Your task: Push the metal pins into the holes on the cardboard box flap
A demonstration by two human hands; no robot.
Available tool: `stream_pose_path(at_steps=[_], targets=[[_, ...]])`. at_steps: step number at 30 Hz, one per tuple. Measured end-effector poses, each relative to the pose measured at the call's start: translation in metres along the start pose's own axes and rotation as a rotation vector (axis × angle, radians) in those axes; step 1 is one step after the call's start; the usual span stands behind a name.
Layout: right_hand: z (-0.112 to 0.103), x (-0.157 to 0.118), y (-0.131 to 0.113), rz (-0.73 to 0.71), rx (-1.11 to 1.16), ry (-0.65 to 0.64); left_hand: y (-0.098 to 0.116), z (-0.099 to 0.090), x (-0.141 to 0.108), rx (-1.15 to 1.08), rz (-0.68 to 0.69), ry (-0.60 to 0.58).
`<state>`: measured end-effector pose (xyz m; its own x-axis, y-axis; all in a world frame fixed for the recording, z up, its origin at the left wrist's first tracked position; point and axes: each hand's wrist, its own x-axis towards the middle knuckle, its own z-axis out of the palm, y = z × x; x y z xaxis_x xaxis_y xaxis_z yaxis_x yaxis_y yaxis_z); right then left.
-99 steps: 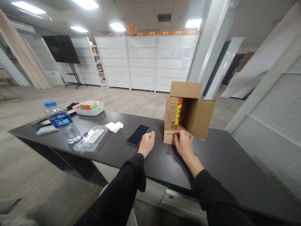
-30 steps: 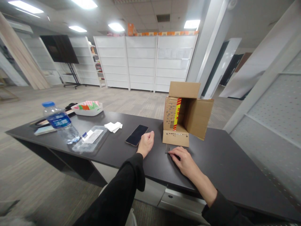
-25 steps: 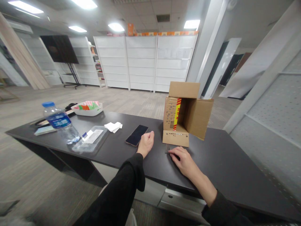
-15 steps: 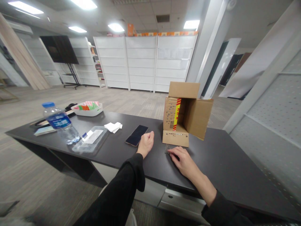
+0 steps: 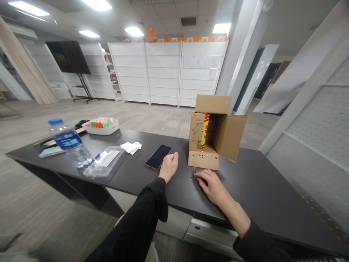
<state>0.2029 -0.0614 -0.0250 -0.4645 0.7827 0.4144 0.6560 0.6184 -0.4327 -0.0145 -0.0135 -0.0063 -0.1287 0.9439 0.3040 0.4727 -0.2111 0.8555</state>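
A sideways push from the right hand (image 5: 212, 185) could scatter the nails (image 5: 193, 173) before the carton (image 5: 204, 134); its grip, I cannot tell. Left hand (image 5: 169, 166) is clenched.

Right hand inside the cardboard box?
No, the right hand is in front of the cardboard box, at the thin metal pieces on the tabletop.

1. The carton (image 5: 196, 133) stands on the worktop (image 5: 251, 189).
2. Just before the carton: the nails (image 5: 193, 172).
3. Left of the carton, going outward: the phone (image 5: 158, 156), the folded tissue (image 5: 131, 147), the flat case (image 5: 107, 165), the bottle (image 5: 69, 141).
4. Left of the carton, well apart: the basket (image 5: 102, 130).
5. Behind the carton, past the worktop: the shelving (image 5: 163, 72).
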Motion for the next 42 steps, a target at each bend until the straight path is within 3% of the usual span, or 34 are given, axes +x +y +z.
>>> stream_pose_path(at_steps=[12,21,30,42], targets=[[-0.011,0.001,-0.001,0.041,0.032,0.08,0.0,0.0,0.0,0.0,0.0,0.002],[-0.028,0.03,0.02,0.1,-0.121,0.164,0.0,0.0,0.0,-0.007,-0.005,-0.003],[-0.016,0.055,0.035,0.208,-0.275,0.38,-0.001,0.0,0.001,-0.02,0.004,-0.002],[0.0,0.052,0.044,0.187,-0.275,0.489,-0.001,0.0,0.0,-0.01,0.003,0.006]])
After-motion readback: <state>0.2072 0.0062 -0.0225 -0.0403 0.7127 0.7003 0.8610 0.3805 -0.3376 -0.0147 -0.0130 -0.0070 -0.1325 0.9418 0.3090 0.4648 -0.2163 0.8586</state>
